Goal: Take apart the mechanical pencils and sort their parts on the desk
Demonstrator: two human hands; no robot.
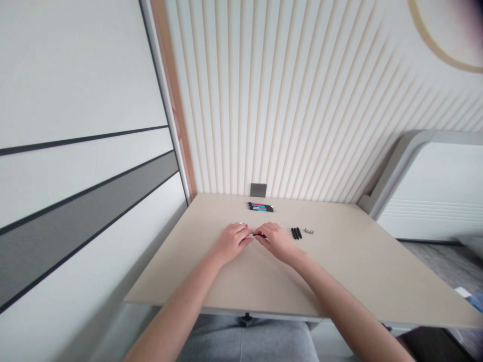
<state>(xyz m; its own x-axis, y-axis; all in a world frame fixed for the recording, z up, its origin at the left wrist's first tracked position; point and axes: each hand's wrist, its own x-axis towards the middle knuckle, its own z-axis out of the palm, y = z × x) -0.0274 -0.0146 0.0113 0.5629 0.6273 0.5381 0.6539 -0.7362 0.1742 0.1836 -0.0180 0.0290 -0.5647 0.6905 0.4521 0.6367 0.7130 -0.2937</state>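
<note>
My left hand [233, 243] and my right hand [277, 241] meet over the middle of the desk, fingers pinched towards each other. Between them runs a thin pen [260, 235], dark on its right part, with its ends hidden by the fingers. Beyond my left fingers show small pink and blue bits, partly covered. To the right of my right hand stand side by side several short black pen grips [296, 233]. Next to those lie several tiny silvery cone-shaped pen tips [309, 231].
Several pens [261, 207] in black, pink and blue lie together near the back of the beige desk [332, 271]. A dark wall socket [258, 190] sits just behind them on the ribbed wall. White cabinet panels [75, 201] rise at the left, and a bed headboard [433, 176] stands at the right.
</note>
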